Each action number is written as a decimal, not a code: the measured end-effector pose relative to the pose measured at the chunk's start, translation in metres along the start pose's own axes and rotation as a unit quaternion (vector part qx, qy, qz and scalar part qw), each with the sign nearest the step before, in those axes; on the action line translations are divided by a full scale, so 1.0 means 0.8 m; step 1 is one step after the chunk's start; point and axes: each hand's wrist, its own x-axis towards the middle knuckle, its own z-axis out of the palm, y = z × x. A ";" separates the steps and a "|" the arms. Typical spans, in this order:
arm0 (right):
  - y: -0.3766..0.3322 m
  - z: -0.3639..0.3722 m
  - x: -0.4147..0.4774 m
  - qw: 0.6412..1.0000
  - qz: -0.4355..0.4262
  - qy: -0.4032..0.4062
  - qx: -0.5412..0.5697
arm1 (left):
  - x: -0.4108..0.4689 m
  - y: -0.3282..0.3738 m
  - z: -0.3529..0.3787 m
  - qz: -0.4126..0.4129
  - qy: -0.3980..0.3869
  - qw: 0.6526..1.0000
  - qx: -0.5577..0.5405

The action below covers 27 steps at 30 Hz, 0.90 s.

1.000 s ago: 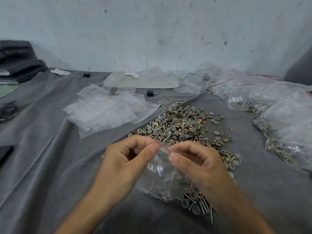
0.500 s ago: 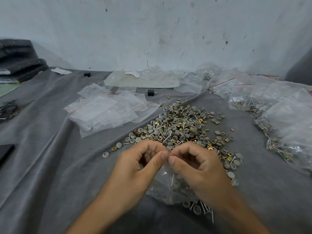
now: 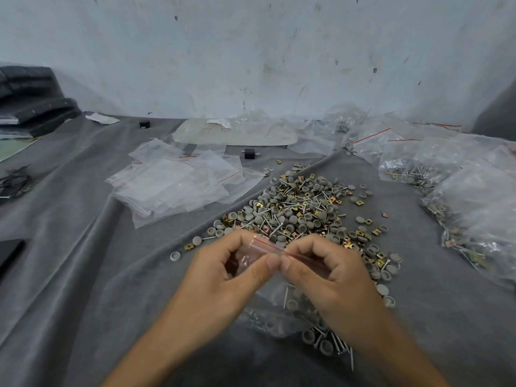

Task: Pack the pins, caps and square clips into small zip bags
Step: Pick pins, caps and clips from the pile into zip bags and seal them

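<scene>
While left hand (image 3: 223,272) and right hand (image 3: 329,275) are pinching the bag (image 3: 276,314) top (thumbs side by side), just nearer than the pile (image 3: 301,210).

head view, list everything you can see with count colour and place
held zip bag: one, clear with a red line, between both grips, caps and pins inside
loose pile: many, grey caps, silver pins, brass square clips, middle of the cloth
empty zip bags: a stack, clear with red lines, left of the pile
filled bags: several, clear, along the right side
small blocks: two, black, towards the back
plastic sheet: one, clear, back by the wall
cloth: one, grey, under everything
folded stack: one, dark, back left
left grip: one, pinches the bag's top
right grip: one, pinches the bag's top
</scene>
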 end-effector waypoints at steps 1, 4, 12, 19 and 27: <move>0.000 0.001 -0.001 1.000 -0.001 -0.005 -0.004 | 0.000 0.001 0.001 0.002 -0.005 1.000 -0.001; 0.000 0.000 0.000 1.000 0.009 -0.003 0.000 | 0.000 0.002 0.001 0.007 0.000 1.000 -0.010; -0.003 -0.007 0.003 0.997 0.044 0.034 0.054 | 0.004 0.007 -0.013 -0.004 0.082 0.995 -0.053; 0.003 -0.008 0.004 0.994 0.037 0.055 0.082 | 0.008 0.009 -0.018 -0.018 0.098 0.994 -0.054; 0.000 -0.008 0.004 0.996 0.014 0.072 0.058 | 0.002 0.013 -0.017 -0.033 0.070 0.997 -0.011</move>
